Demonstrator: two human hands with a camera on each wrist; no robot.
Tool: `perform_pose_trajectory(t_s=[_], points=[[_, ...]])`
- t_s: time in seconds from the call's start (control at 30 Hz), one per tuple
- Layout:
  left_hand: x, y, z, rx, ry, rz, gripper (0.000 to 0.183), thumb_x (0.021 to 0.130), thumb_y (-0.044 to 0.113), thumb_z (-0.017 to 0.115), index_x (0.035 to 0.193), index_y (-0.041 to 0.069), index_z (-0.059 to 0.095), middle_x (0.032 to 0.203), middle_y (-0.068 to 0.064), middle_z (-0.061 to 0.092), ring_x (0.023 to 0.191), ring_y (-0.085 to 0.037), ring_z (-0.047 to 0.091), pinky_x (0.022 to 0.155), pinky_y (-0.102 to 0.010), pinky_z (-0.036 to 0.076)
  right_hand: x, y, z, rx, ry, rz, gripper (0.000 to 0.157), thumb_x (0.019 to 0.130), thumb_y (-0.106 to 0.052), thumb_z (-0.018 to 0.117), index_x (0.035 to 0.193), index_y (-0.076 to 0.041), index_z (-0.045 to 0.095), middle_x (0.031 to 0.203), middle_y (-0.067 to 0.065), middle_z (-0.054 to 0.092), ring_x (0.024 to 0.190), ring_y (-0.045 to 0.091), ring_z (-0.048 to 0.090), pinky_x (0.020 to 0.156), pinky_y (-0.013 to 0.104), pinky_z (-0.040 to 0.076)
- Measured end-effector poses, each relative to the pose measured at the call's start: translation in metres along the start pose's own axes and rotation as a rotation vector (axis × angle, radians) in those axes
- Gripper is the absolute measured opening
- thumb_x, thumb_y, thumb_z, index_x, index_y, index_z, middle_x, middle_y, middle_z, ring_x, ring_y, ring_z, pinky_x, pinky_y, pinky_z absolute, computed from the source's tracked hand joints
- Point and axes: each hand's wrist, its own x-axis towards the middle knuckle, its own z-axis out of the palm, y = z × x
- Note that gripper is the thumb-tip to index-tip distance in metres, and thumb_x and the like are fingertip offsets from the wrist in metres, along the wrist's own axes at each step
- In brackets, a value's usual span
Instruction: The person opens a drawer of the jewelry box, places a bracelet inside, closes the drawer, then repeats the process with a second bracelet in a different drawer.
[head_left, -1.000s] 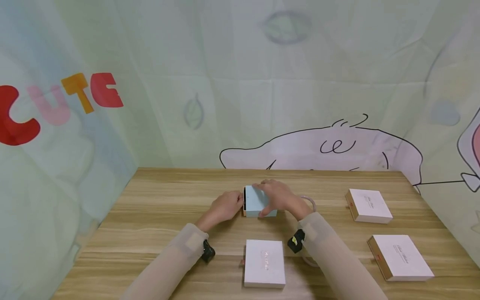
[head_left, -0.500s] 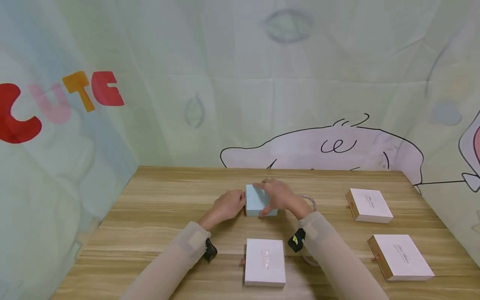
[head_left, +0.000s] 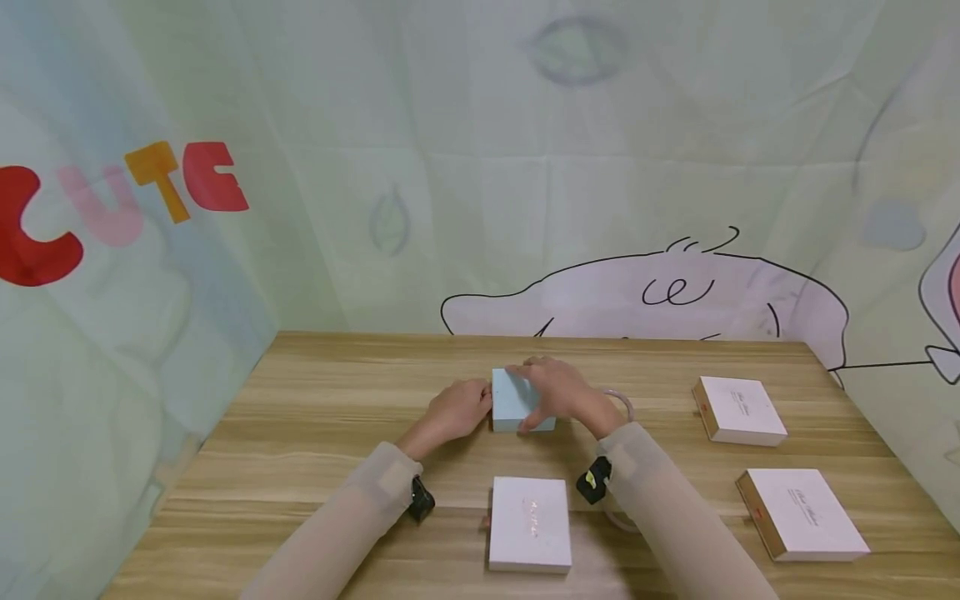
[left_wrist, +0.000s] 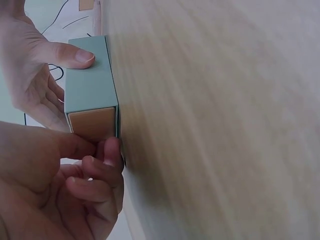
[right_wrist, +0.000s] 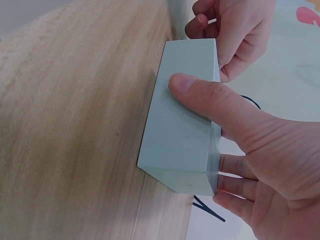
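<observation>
Wooden table (head_left: 337, 387), pale-blue box (head_left: 512, 404), tan end (left_wrist: 94, 123)

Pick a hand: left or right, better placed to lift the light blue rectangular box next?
Right, I'd judge. The right hand spans the light blue rectangular box, thumb on its near side, fingers reaching its far edge. The left hand is only at the tan rectangular end panel, fingers curled.

Looks like cloth-walled booth, kind of building impossible to tell; screened behind and at sides by creased printed fabric (head_left: 480, 100) with cartoon figure (head_left: 607, 287) and colourful CUTE letters (head_left: 159, 167); furnished with wood-grain table (head_left: 337, 392).
</observation>
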Motion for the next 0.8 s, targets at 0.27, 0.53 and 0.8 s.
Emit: perform_pose_trajectory(t_s=[0.27, 0.53, 0.8], points=[[0.0009, 0.0004, 0.0014, -0.003, 0.001, 0.002, 0.025, 0.104, 0.015, 0.049, 0.080, 0.009, 0.054, 0.067, -0.001, 0.047, 0.058, -0.015, 0.045, 0.052, -0.028, 0.036, -0.0001, -0.0010, -0.0003, 0.005, 0.003, 0.006, 0.098, 0.064, -0.042, 0.094, 0.145, -0.008, 0.050, 0.137, 0.018, 0.056, 0.117, 0.034, 0.054, 0.091, 0.046, 0.049], [0.0003, -0.0016, 0.0025, -0.008, 0.008, 0.004, 0.024, 0.103, 0.014, 0.050, 0.081, 0.009, 0.055, 0.066, -0.001, 0.048, 0.056, -0.014, 0.044, 0.051, -0.028, 0.035, -0.0005, -0.0015, 0.0008, 0.005, 0.010, 0.002, 0.098, 0.064, -0.041, 0.094, 0.145, -0.008, 0.050, 0.135, 0.016, 0.056, 0.115, 0.033, 0.055, 0.090, 0.046, 0.049], [-0.0008, -0.0014, 0.0002, -0.002, 0.008, 0.007, 0.023, 0.104, 0.017, 0.051, 0.082, 0.010, 0.057, 0.066, -0.001, 0.047, 0.058, -0.015, 0.045, 0.051, -0.028, 0.035, -0.0019, -0.0008, 0.0010, -0.022, 0.022, -0.016, 0.097, 0.066, -0.042, 0.093, 0.145, -0.008, 0.049, 0.136, 0.016, 0.056, 0.116, 0.033, 0.055, 0.090, 0.046, 0.049]])
